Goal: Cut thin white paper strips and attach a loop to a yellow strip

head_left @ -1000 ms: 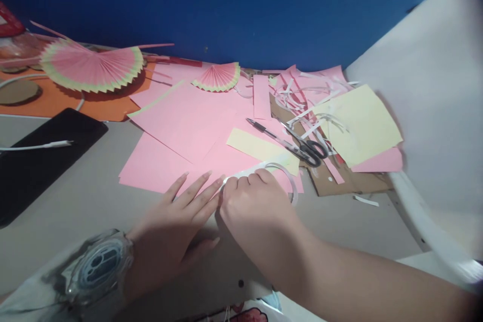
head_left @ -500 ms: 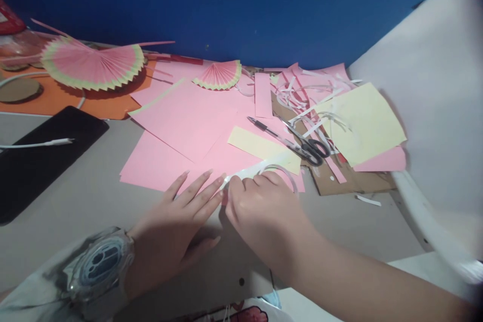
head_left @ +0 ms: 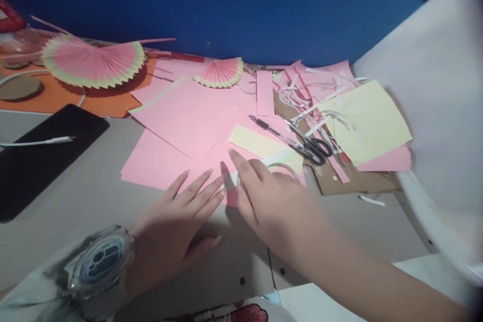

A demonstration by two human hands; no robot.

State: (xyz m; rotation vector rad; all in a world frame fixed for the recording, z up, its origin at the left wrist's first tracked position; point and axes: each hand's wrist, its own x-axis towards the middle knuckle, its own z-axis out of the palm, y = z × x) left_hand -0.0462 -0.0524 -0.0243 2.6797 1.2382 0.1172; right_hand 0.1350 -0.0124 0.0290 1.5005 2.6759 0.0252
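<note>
Pink paper [head_left: 184, 121], yellow-edged pink fan [head_left: 92, 63]

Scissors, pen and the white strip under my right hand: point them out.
scissors [head_left: 306, 144], head view, where blades meet handles.
pen [head_left: 264, 126], head view, dark grip.
white strip [head_left: 277, 157], head view, its upper, uncovered end.

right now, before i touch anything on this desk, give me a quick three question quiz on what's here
1. True or false: the left hand lies flat with its fingertips on the pink paper.
2. The pen lies: A) next to the scissors; B) inside a cup; C) on the floor.
3. How many pleated paper fans lie near the blue wall?

Key: 1 true. 2 A. 3 two, the large fan and the small fan.
</note>
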